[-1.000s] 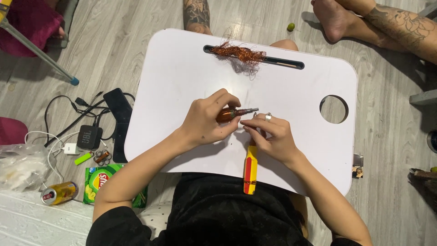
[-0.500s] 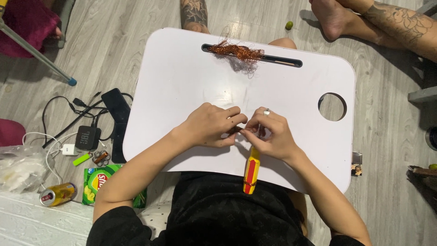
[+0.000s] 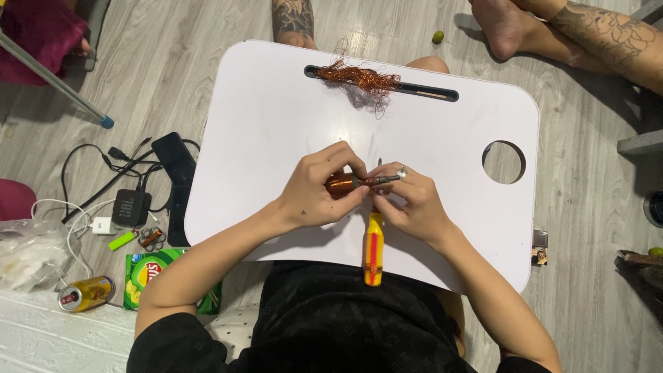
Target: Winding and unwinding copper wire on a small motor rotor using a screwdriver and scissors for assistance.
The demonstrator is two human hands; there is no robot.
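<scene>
- Head view: half a second ago the two hands were pressed together and hid the small part; now the left hand has drawn a little apart from the right, so the copper-wound motor core and its metal shaft show between them again.
- Far left on the floor lie a crumpled plastic bag, a drink can, a green snack packet, a small black speaker and black cables.
- The white table spans the lap; a tangle of copper wire sits on its far slot, well apart from the hands.
- The left hand is curled shut around the core's copper body, fingers hiding most of it.
- The core lies level near the table's middle, shaft pointing right.
- The right hand pinches the shaft end with narrow fingertips, and a yellow-and-red screwdriver runs from under it toward the body.
- Right: a round hole in the table; another person's tattooed leg on the floor.
</scene>
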